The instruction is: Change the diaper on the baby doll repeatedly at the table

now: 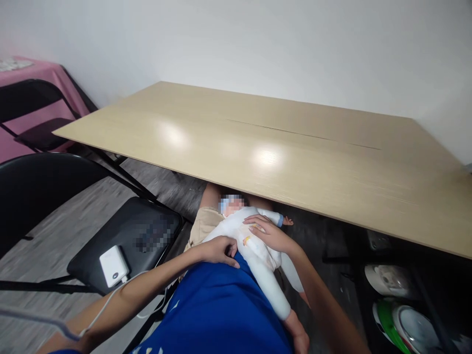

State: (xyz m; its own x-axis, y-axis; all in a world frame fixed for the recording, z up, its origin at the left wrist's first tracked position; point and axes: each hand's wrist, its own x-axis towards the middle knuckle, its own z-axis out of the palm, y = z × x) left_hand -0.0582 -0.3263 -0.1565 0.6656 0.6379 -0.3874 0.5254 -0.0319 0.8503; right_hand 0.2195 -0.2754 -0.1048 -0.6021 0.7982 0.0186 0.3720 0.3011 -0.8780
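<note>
A baby doll (pixel 254 248) in a white outfit with blue cuffs and a light blue cap lies on its back across my lap. Its head points toward the table, and its legs reach back beside my blue shirt. My right hand (pixel 268 233) rests flat on the doll's belly, fingers stretched out. Against the doll's side is my left hand (pixel 220 250), its fingers curled in near the white cloth and the hem of my shirt. Whatever those curled fingers may hold is hidden.
The wooden table (pixel 228 142) has its edge just over the doll's head. At left, a black folding chair (pixel 140 241) carries a white power bank (pixel 114 266) with a cable running across my left forearm. Several packaged items, one a green-and-white package (pixel 405 327), sit low at right.
</note>
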